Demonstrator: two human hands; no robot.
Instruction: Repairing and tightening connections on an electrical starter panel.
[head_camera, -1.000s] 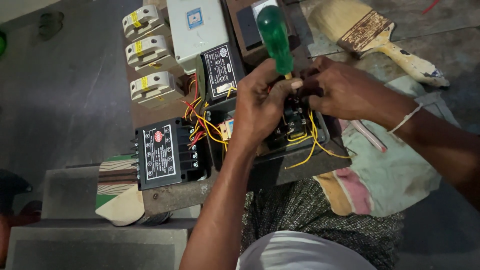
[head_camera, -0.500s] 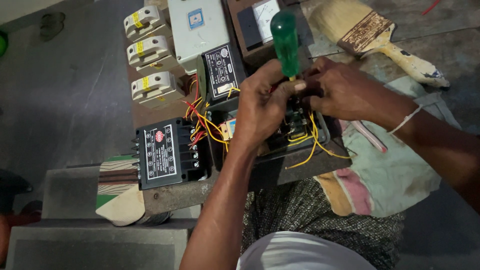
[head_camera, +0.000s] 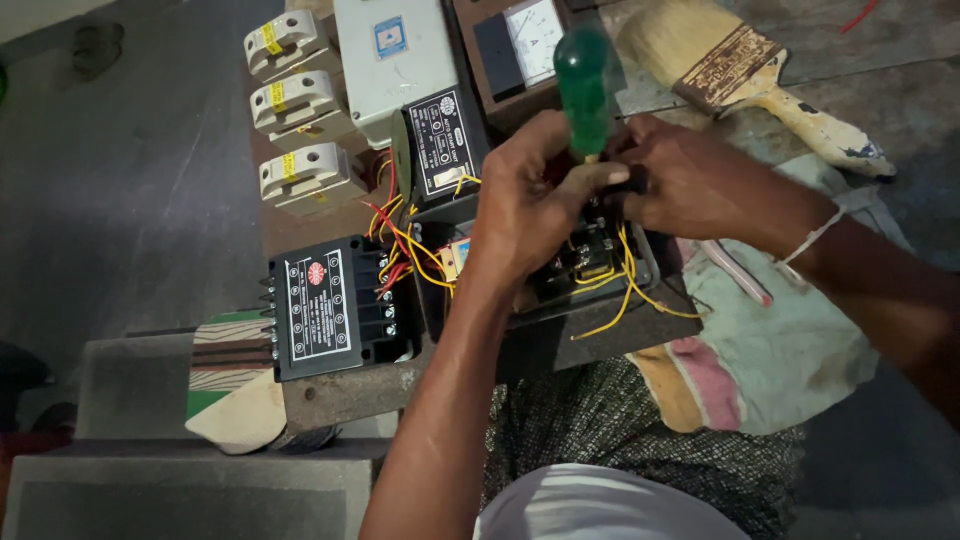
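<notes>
Green plastic handle of a screwdriver (head_camera: 583, 90) stands upright out of the left hand (head_camera: 530, 205), whose grip is closed round the shaft just below it. The tip goes down into a black contactor (head_camera: 590, 262) on the board (head_camera: 340, 395); the tip itself is hidden behind the fingers. The right hand (head_camera: 700, 185) is pinched at the same spot, though on what I cannot tell. Yellow wires (head_camera: 625, 300) loop loose beside the contactor. Looks like a terminal screw is being turned; next calls for keeping the blade seated and straight while the wire end stays under the clamp
</notes>
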